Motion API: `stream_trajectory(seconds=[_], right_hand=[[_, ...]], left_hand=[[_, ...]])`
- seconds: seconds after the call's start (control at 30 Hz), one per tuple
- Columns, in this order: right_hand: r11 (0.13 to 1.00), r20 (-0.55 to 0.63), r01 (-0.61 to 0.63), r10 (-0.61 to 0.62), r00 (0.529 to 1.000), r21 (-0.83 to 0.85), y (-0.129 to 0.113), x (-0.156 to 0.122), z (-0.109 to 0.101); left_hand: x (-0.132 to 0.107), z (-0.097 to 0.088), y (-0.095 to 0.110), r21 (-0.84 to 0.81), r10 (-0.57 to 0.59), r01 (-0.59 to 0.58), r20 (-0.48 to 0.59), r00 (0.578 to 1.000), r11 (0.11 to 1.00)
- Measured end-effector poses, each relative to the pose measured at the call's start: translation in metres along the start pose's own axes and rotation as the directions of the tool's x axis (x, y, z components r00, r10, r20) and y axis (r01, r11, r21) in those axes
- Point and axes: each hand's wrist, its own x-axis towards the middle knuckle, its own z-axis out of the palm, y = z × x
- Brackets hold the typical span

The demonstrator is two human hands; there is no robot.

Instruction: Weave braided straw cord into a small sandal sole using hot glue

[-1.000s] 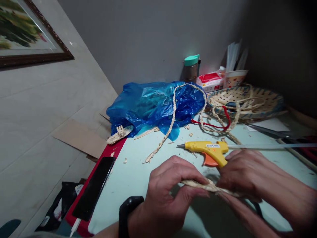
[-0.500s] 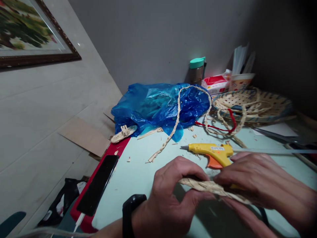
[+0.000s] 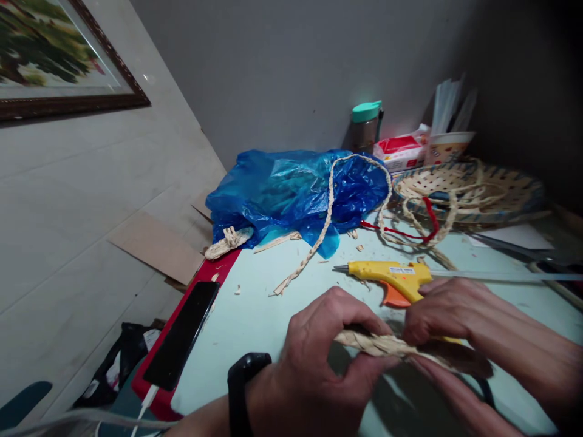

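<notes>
My left hand (image 3: 319, 352), with a black band on the wrist, is closed in a pinch on one end of a braided straw strip (image 3: 387, 345). My right hand (image 3: 449, 315) grips the same strip further right, fingers curled over it. The strip is held just above the pale green table top (image 3: 255, 315). A yellow glue gun (image 3: 392, 278) with an orange trigger lies on the table right behind my hands, nozzle pointing left.
A long straw braid (image 3: 319, 233) runs over a crumpled blue plastic bag (image 3: 291, 191). A woven basket tray (image 3: 473, 188) with cords, a green-lidded jar (image 3: 365, 124), a red pack (image 3: 401, 150) and a cup (image 3: 449, 145) stand behind. A black phone (image 3: 182, 334) lies at the left edge.
Both hands have kept hold of the strip and shifted only slightly; the right hand's fingers have worked a little along it. The view drifted a bit to the left.
</notes>
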Motion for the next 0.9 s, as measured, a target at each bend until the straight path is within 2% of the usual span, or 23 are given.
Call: stream_trajectory(seconds=[0.13, 0.23, 0.4, 0.57, 0.63, 0.7, 0.77, 0.87, 0.9], right_hand=[[1.0, 0.055, 0.001, -0.001, 0.999, 0.013, 0.001, 0.0, -0.003], [0.999, 0.047, 0.014, -0.016, 0.999, 0.047, 0.0, 0.0, -0.004], [0.997, 0.014, 0.08, -0.08, 0.997, 0.023, -0.001, -0.001, -0.003], [0.994, 0.057, 0.107, -0.108, 0.993, 0.016, -0.001, 0.001, -0.004], [0.995, 0.036, 0.101, -0.101, 0.994, 0.014, -0.001, 0.002, -0.004], [0.997, -0.032, 0.082, -0.082, 0.996, -0.008, -0.001, 0.001, -0.005], [0.989, -0.07, 0.127, -0.132, 0.989, -0.072, -0.002, 0.001, -0.007], [0.953, -0.064, 0.246, -0.261, 0.963, -0.175, -0.003, 0.002, -0.011], [0.954, -0.081, 0.237, -0.255, 0.964, -0.184, -0.003, 0.003, -0.012]], left_hand=[[-0.001, 0.0, -0.001, -0.007, -0.005, 0.005, 0.01, 1.0, 1.0], [0.0, -0.001, 0.0, -0.001, -0.016, 0.016, 0.012, 1.0, 1.0], [0.004, -0.001, 0.002, 0.05, 0.049, -0.05, 0.023, 0.999, 0.997], [0.004, -0.002, 0.003, 0.068, 0.096, -0.097, 0.02, 0.995, 0.993], [0.004, -0.004, 0.005, 0.07, 0.133, -0.134, 0.022, 0.991, 0.988], [0.005, -0.008, 0.008, 0.082, 0.166, -0.168, 0.029, 0.986, 0.982], [0.006, -0.012, 0.011, 0.095, 0.192, -0.194, 0.03, 0.981, 0.976], [0.006, -0.016, 0.014, 0.109, 0.24, -0.241, 0.027, 0.97, 0.964], [0.005, -0.017, 0.014, 0.118, 0.259, -0.26, 0.025, 0.966, 0.958]])
